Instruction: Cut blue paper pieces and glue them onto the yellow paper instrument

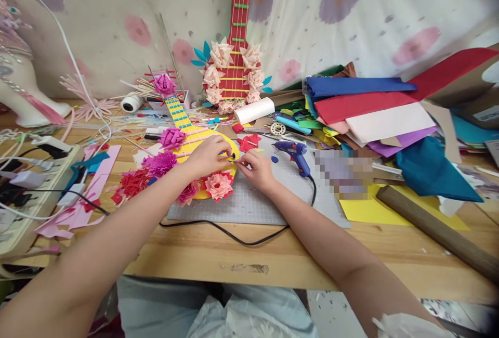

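Observation:
A yellow paper pipa lies on the grey cutting mat, decorated with magenta paper flowers and a pink one. My left hand rests over its body, fingers pinched at the right end. Beside those fingertips shows a small dark blue piece. My right hand meets it there, thumb and finger pressed together at the pipa's edge; what they grip is too small to make out. Another dark blue piece lies near a blue glue gun.
A red pipa with pale flowers leans at the back. Coloured paper sheets pile up right, near a brown roll. A power strip stands left. The black cord loops along the table's front.

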The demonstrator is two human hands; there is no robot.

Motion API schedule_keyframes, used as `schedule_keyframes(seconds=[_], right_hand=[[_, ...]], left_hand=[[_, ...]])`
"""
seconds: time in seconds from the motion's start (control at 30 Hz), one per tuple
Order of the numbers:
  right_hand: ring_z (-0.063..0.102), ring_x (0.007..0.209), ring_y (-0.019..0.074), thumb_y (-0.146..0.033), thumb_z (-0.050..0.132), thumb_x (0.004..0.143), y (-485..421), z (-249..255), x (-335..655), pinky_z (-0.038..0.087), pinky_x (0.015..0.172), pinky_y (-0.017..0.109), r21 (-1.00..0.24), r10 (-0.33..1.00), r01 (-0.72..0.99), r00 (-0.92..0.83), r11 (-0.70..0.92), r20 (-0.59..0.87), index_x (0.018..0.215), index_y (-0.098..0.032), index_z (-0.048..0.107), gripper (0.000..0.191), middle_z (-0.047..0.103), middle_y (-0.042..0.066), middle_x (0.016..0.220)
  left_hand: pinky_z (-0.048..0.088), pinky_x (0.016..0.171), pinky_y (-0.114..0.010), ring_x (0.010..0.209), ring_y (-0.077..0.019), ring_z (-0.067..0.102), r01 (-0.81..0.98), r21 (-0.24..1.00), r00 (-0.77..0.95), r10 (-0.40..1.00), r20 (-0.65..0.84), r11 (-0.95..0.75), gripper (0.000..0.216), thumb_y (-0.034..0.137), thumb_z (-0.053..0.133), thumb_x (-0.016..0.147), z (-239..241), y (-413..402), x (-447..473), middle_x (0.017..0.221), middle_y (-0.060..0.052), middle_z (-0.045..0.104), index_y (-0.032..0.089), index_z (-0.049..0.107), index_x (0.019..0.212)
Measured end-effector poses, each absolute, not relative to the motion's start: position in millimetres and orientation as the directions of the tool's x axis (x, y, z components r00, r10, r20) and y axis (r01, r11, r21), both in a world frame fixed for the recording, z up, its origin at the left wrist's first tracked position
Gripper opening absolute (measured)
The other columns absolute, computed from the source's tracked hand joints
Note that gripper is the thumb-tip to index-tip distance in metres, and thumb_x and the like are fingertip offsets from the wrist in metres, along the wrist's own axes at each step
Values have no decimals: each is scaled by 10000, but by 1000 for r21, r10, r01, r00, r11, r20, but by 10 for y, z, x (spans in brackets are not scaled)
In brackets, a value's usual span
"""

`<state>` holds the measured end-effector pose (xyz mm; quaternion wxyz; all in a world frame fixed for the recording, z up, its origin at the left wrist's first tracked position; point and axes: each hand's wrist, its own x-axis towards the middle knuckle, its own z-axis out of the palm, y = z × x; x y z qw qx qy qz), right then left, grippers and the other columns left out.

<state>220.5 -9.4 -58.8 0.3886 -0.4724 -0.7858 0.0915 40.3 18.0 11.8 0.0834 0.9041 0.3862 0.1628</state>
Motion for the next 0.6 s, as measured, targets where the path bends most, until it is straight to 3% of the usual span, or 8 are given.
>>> schedule_keyframes(seconds=[0.3, 0.6], right_hand=[[544, 740, 154, -269, 537, 836, -65, -586, 2195, 373, 635, 253, -473, 833, 719, -273, 509, 482, 810, -212, 634, 116, 596, 29, 748], [553, 757, 156, -229, 518, 817, -67, -578, 2195, 384, 672, 262, -465, 827, 723, -265, 511, 496, 791, -208, 629, 116, 617, 26, 743]], left_hand=[[394, 806, -330, 867, -186, 525, 633, 59, 752, 631, 189, -772, 87, 154, 561, 739, 103, 276, 442, 838, -45, 593, 185, 642, 742], [393, 788, -339, 884, -201, 526, 633, 28, 752, 624, 212, -774, 108, 143, 562, 727, 73, 306, 473, 852, -57, 592, 183, 658, 754]])
